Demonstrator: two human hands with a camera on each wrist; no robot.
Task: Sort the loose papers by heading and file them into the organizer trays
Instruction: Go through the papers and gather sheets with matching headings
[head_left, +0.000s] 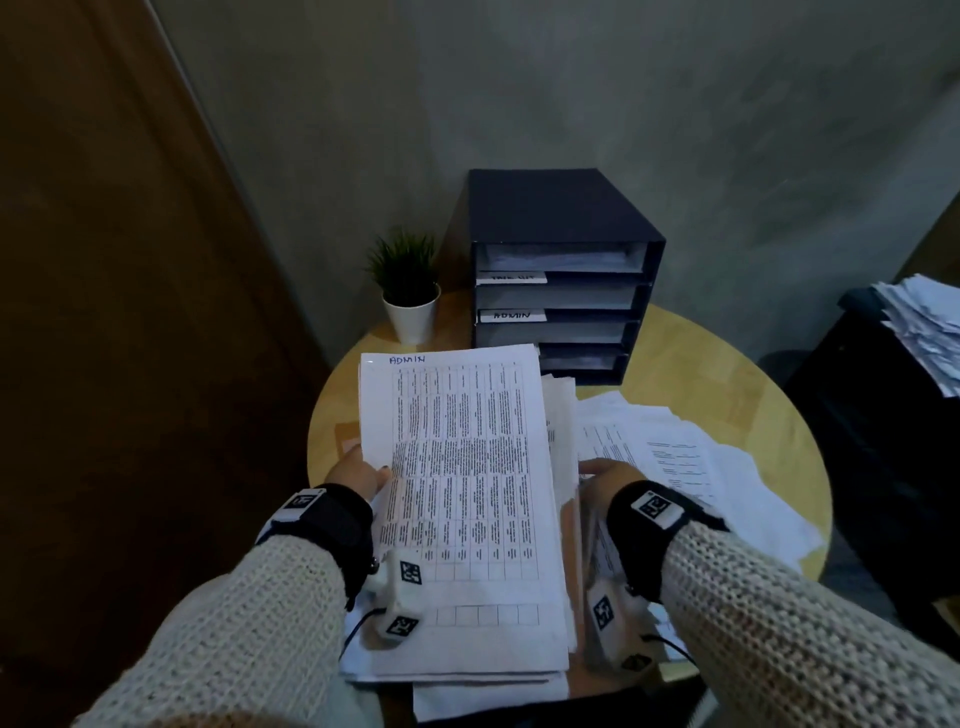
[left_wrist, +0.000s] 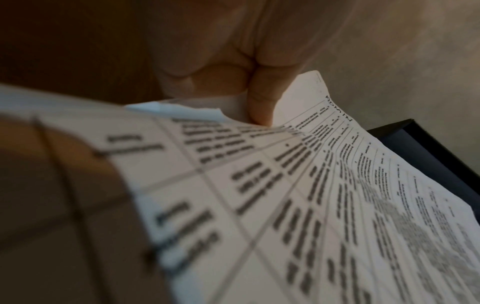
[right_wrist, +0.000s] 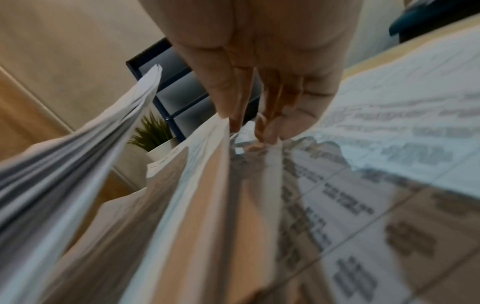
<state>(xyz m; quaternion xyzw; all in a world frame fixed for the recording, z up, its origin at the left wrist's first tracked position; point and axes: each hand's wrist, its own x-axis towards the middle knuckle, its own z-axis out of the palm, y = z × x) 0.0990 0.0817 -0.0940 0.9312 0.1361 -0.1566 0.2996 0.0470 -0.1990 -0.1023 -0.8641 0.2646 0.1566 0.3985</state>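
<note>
A stack of printed table sheets (head_left: 467, 467), its top page headed "ADMIN", is tilted up over the table. My left hand (head_left: 374, 475) grips the stack's left edge; in the left wrist view the thumb (left_wrist: 259, 102) presses on the top sheet (left_wrist: 311, 205). My right hand (head_left: 597, 470) is at the stack's right edge, thumb and straight fingers (right_wrist: 272, 115) pinching the edge of a lifted sheet (right_wrist: 207, 185). The dark blue organizer (head_left: 561, 208) stands behind with several trays holding paper; one label (head_left: 511, 315) reads "ADMIN". Loose papers (head_left: 675, 452) lie spread at the right.
A small potted plant (head_left: 408, 286) stands left of the organizer on the round wooden table (head_left: 701, 358). A dark cabinet with a messy paper pile (head_left: 924, 332) is at the far right. A wall is close behind, and brown panelling (head_left: 104, 312) fills the left.
</note>
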